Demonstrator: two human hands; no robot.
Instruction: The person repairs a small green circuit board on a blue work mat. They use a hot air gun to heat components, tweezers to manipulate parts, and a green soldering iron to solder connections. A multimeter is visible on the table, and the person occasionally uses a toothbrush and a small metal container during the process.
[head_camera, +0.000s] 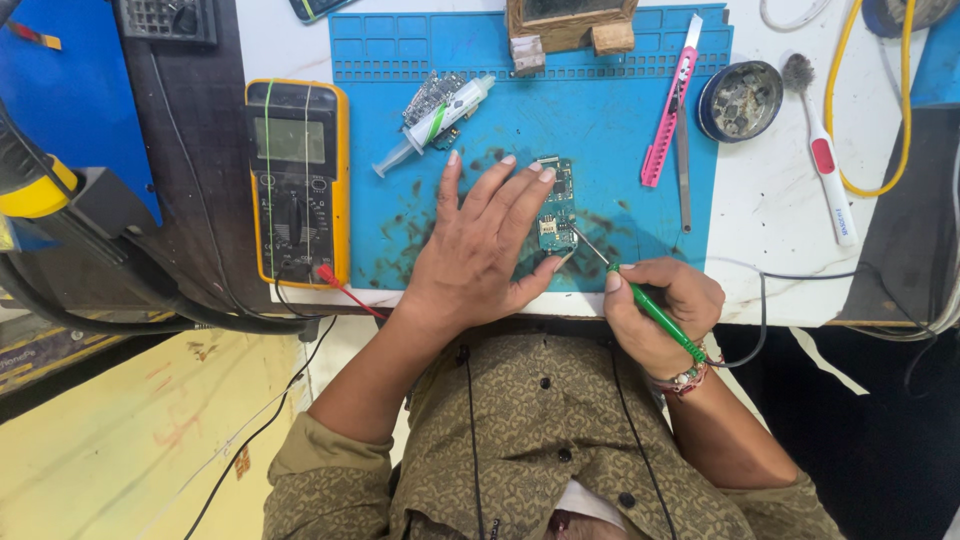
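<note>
A small green circuit board (556, 205) lies on the blue work mat (600, 120). My left hand (480, 245) lies flat on the mat with fingers spread, fingertips and thumb pressing the board's left edge. My right hand (655, 315) grips a green-handled soldering iron (650, 305) like a pen. Its metal tip rests at the board's lower right corner.
A yellow multimeter (298, 180) sits left of the mat, with a syringe (435, 125) and a metal part nearby. A pink knife (670, 110), tweezers (683, 175), a round tin (740, 100) and a white brush (822, 160) lie to the right. A yellow cable (905, 90) loops at the far right.
</note>
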